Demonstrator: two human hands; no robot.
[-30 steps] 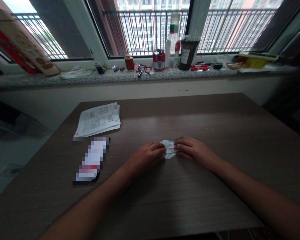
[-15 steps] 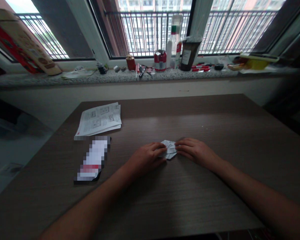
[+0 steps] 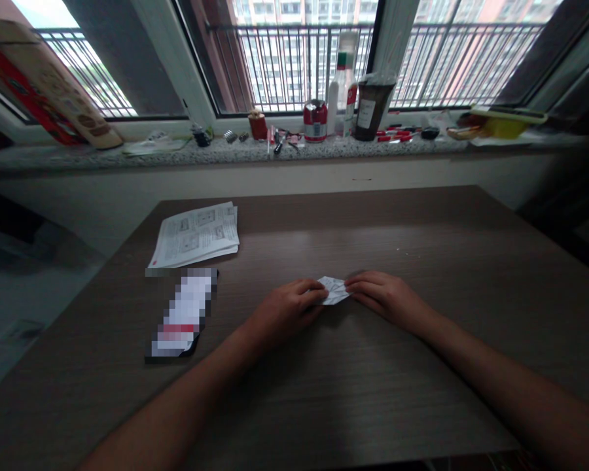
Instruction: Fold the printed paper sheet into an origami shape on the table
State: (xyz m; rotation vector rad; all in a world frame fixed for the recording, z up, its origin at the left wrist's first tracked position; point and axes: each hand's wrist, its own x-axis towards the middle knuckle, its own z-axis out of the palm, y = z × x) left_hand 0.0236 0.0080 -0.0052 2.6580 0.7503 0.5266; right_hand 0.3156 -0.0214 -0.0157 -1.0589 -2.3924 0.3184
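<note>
A small folded piece of printed paper (image 3: 334, 290) is held between my two hands, just above or on the brown table (image 3: 294, 399). My left hand (image 3: 294, 304) pinches its left end between thumb and fingers. On the other side, my right hand (image 3: 380, 291) grips the right end, with its fingers pressed together. The undersides of the paper and both thumbs are mostly hidden. Creases show on the paper's upper face, and its lower edge looks nearly straight.
Printed sheets (image 3: 196, 235) lie at the table's back left, with a phone (image 3: 184, 314), its screen blurred, in front of them. Along the stone windowsill (image 3: 255, 154) stand a red can (image 3: 315, 121), a bottle (image 3: 338, 91), a dark cup (image 3: 372, 108) and a tall box (image 3: 49, 85).
The paper's lower part, which pointed down toward me, has folded or tilted up, so the paper looks shorter and flatter. Both hands keep their places at its ends.
</note>
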